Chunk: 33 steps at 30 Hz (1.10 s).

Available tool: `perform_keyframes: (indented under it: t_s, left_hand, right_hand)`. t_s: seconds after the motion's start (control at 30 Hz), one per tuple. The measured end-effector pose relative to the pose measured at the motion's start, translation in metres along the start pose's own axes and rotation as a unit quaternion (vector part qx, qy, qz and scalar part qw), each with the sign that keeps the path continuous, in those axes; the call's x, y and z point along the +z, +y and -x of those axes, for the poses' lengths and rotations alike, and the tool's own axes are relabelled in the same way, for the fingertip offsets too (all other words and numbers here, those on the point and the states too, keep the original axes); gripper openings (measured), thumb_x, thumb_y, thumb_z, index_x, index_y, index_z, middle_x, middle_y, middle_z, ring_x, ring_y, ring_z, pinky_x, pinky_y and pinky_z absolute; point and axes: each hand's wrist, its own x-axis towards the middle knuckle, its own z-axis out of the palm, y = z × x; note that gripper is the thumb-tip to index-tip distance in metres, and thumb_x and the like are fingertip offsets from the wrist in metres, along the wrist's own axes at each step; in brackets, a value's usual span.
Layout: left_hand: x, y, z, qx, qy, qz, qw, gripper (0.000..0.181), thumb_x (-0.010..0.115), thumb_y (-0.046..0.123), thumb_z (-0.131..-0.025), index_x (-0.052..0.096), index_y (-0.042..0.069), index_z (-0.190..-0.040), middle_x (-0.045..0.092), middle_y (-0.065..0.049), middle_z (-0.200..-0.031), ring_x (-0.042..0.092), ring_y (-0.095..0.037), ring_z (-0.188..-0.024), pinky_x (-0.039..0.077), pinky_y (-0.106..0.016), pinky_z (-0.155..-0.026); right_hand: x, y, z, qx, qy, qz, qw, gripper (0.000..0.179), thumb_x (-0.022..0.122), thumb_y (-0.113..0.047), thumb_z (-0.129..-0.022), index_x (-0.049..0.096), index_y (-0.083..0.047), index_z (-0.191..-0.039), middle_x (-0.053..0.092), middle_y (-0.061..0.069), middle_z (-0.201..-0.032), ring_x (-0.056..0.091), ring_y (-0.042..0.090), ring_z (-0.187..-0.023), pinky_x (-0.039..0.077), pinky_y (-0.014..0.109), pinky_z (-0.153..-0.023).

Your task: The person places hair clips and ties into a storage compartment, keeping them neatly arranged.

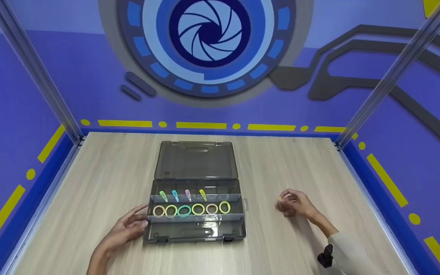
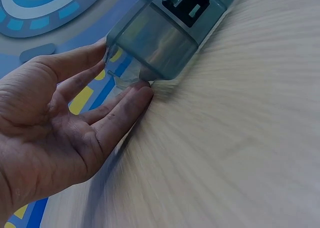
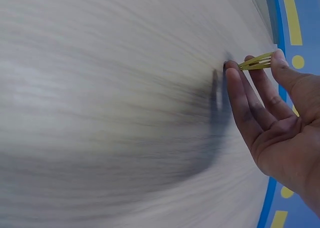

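A dark see-through plastic organizer box lies on the table with its lid folded back. Along its rear divider stand several snap hair clips, among them a pink clip and a yellow one. Coloured hair ties, such as a teal hair tie, line the middle row. My left hand touches the box's left side with nearly straight fingers. Right of the box, my right hand pinches a yellow snap hair clip between thumb and fingertips, above the tabletop.
The light wood table is bordered by blue-purple printed walls with yellow dashes. Metal posts stand at both rear corners, one being the right post. A small black device sits at the right sleeve.
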Motion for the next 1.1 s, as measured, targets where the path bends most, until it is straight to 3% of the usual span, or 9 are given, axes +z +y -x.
perform_keyframes:
  t_s: [0.2,0.47,0.67,0.9,1.1]
  left_hand:
    - [0.001,0.001,0.001,-0.009,0.004,-0.002,0.9999,0.075,0.068,0.027,-0.100,0.029,0.011,-0.161,0.046,-0.025,-0.150,0.059,-0.020,-0.125,0.053,-0.043,-0.106]
    - [0.002,0.000,0.001,-0.018,0.011,-0.005,0.9998,0.075,0.069,0.027,-0.099,0.029,0.011,-0.161,0.048,-0.023,-0.149,0.060,-0.018,-0.122,0.053,-0.042,-0.106]
    - [0.002,0.001,-0.001,-0.013,0.004,-0.002,0.9999,0.075,0.068,0.026,-0.099,0.029,0.010,-0.161,0.048,-0.023,-0.147,0.060,-0.018,-0.122,0.054,-0.042,-0.106]
    - [0.001,0.001,-0.001,-0.015,0.002,-0.001,0.9999,0.075,0.067,0.026,-0.100,0.028,0.010,-0.161,0.048,-0.023,-0.148,0.059,-0.020,-0.125,0.053,-0.044,-0.108]
    - [0.000,0.000,0.000,-0.008,0.001,-0.001,1.0000,0.074,0.067,0.025,-0.100,0.028,0.009,-0.161,0.048,-0.024,-0.147,0.060,-0.018,-0.123,0.053,-0.043,-0.106]
  right_hand:
    - [0.001,0.000,-0.001,0.040,0.005,-0.014,0.9991,0.016,0.064,-0.001,-0.098,0.061,0.011,-0.110,0.070,0.032,-0.097,0.071,0.021,-0.082,0.059,0.030,-0.064]
    - [0.001,-0.006,-0.003,0.065,-0.008,-0.030,0.9974,0.024,0.063,0.000,-0.099,0.057,0.013,-0.118,0.068,0.032,-0.101,0.072,0.026,-0.080,0.057,0.029,-0.061]
    - [0.000,-0.016,-0.013,0.067,-0.008,-0.031,0.9972,0.028,0.062,0.004,-0.097,0.056,0.014,-0.123,0.068,0.029,-0.102,0.072,0.023,-0.086,0.062,0.034,-0.068]
    - [0.007,-0.029,-0.032,0.066,-0.038,-0.046,0.9961,0.036,0.060,0.005,-0.098,0.056,0.012,-0.133,0.067,0.023,-0.104,0.072,0.021,-0.088,0.063,0.034,-0.074]
    - [0.017,-0.044,-0.049,0.055,-0.046,-0.045,0.9964,0.038,0.062,0.003,-0.098,0.057,0.010,-0.134,0.068,0.022,-0.105,0.075,0.025,-0.090,0.063,0.034,-0.075]
